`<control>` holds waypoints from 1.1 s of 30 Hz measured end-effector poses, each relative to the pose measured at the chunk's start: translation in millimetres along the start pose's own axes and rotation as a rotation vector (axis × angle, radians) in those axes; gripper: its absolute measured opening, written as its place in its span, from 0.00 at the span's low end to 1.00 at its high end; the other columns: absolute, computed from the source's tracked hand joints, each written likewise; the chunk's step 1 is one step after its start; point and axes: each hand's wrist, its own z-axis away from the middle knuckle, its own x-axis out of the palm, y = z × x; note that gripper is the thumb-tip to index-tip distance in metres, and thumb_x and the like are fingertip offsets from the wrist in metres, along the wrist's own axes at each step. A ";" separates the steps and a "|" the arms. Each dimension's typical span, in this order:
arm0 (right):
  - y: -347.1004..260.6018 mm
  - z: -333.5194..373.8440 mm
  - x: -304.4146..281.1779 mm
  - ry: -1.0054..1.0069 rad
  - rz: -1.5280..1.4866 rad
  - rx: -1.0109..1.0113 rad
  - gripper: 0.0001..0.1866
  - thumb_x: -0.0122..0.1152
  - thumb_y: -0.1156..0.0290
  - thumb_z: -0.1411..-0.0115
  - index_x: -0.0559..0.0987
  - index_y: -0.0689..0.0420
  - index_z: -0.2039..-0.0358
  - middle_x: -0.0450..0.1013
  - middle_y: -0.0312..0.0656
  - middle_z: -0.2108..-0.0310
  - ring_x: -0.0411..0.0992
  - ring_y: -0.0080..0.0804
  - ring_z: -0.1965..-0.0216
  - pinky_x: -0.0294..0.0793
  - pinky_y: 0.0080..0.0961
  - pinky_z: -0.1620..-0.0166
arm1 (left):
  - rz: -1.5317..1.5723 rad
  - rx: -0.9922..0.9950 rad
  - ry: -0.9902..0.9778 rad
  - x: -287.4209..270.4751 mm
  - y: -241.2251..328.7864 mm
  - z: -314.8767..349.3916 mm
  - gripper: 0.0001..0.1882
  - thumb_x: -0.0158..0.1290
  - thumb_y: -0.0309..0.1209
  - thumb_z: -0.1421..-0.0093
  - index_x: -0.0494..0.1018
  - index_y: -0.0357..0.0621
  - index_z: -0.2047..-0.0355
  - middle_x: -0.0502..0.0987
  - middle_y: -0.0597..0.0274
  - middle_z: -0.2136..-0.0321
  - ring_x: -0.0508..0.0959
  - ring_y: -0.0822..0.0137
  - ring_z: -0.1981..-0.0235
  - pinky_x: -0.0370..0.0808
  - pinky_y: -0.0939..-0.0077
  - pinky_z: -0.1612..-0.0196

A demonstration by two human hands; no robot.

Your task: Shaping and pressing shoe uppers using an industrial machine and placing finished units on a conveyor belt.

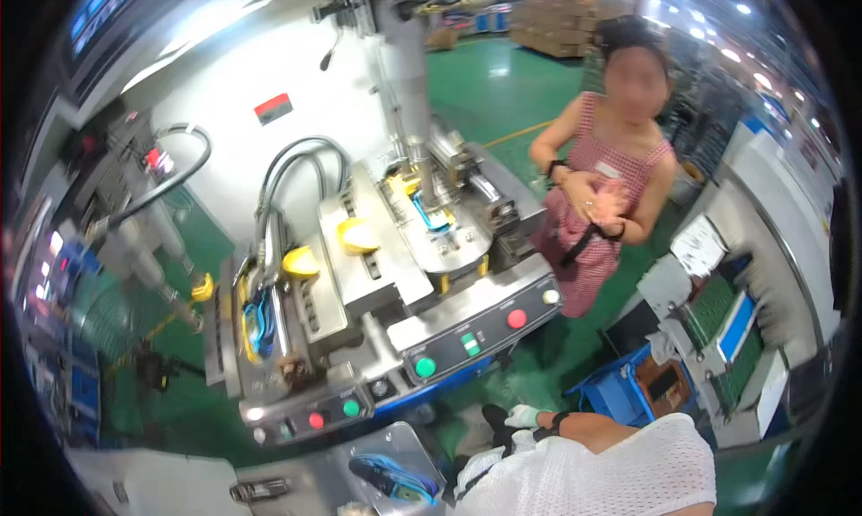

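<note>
My right arm comes from a white mesh sleeve at the lower right, with a black band round the wrist. My right hand (523, 415), in a white glove, hangs low beside the machine's front, close to a dark shape. Its fingers are too small and blurred to show whether they grip anything. My left hand is not in view. Left of my sleeve, a blue and black shoe-like piece with looped straps (395, 478) lies on a metal tray (310, 480).
A two-station machine (373, 273) with yellow pads, hoses and a button panel (471, 332) stands ahead. A co-worker (620, 157) in a checked apron stands beyond it, hands together. At right are a blue crate (620, 395) and another machine (763, 309). Cartons (552, 17) stand behind.
</note>
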 end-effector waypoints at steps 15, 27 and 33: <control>16.3 29.7 -19.5 0.121 0.025 -0.217 0.25 0.58 0.51 0.44 0.83 0.61 0.59 0.79 0.57 0.58 0.77 0.55 0.53 0.74 0.43 0.50 | 0.314 0.819 -0.518 146.1 320.8 -27.8 0.30 0.47 0.44 0.32 0.62 0.33 0.38 0.73 0.37 0.45 0.78 0.44 0.48 0.76 0.52 0.45; 64.7 -0.5 -71.8 -0.231 -0.183 0.141 0.18 0.63 0.62 0.36 0.80 0.61 0.52 0.78 0.37 0.71 0.71 0.23 0.76 0.69 0.24 0.74 | -0.848 -0.009 -0.146 -84.5 7.2 48.0 0.28 0.56 0.42 0.36 0.69 0.39 0.40 0.72 0.42 0.42 0.70 0.45 0.39 0.67 0.58 0.36; -2.4 52.4 -67.9 0.015 -0.146 0.006 0.23 0.61 0.61 0.35 0.78 0.62 0.46 0.79 0.42 0.64 0.74 0.26 0.68 0.73 0.26 0.65 | -0.850 -0.028 -0.055 -222.7 9.9 -54.2 0.20 0.57 0.38 0.35 0.75 0.34 0.52 0.80 0.45 0.57 0.80 0.49 0.54 0.76 0.62 0.49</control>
